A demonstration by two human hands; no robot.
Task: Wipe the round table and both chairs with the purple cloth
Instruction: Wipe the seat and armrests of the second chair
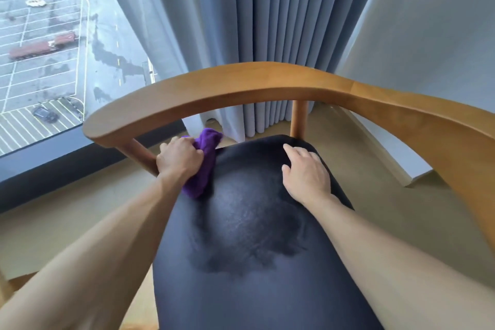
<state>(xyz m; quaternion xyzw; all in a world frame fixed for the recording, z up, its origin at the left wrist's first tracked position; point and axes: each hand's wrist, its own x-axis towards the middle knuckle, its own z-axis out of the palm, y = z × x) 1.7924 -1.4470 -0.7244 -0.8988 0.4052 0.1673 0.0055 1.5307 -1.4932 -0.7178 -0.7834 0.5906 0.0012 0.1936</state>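
While the purple cloth (202, 162) lies bunched on the far left edge of the chair (267, 262) seat, its long axis running from near to far, the left hand (179, 159) grips it with curled fingers, right beside the wooden arm post. The right hand (305, 171) rests flat with spread fingers at the seat's far right corner, well apart from the cloth. No brand or writing is readable.

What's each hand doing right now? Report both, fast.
Left hand: closed, gripping the purple cloth at the left edge of the chair seat.
Right hand: open, fingers flat on the seat.
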